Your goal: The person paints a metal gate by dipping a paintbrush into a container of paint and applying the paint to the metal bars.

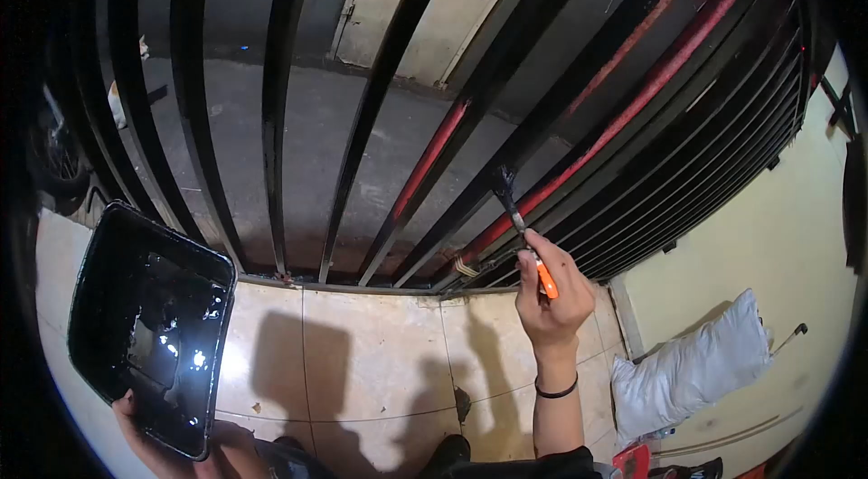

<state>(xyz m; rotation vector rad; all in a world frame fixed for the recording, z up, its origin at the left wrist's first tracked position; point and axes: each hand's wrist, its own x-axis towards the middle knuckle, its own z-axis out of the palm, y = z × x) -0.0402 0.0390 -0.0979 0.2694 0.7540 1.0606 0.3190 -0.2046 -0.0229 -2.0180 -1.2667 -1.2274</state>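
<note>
My right hand (557, 291) is closed around the orange handle of a paintbrush (514, 210). The dark bristles touch a bar of the metal fence (384, 90). Black paint covers much of the bars, while red stretches show on several of them, such as the red bar (624, 117) just right of the brush. At the lower left, my left hand (194, 454) grips a black paint tray (99, 307) by its near edge, thumb over the rim. Wet, shiny black paint lies in the tray. Part of the left hand is hidden under it.
Light floor tiles (380, 343) lie below the fence. A stuffed white sack (696, 366) leans by the pale wall (723, 253) at right. Beyond the bars are a white door (389, 18), a motorbike wheel (59, 154) and a white and orange cat (117, 106).
</note>
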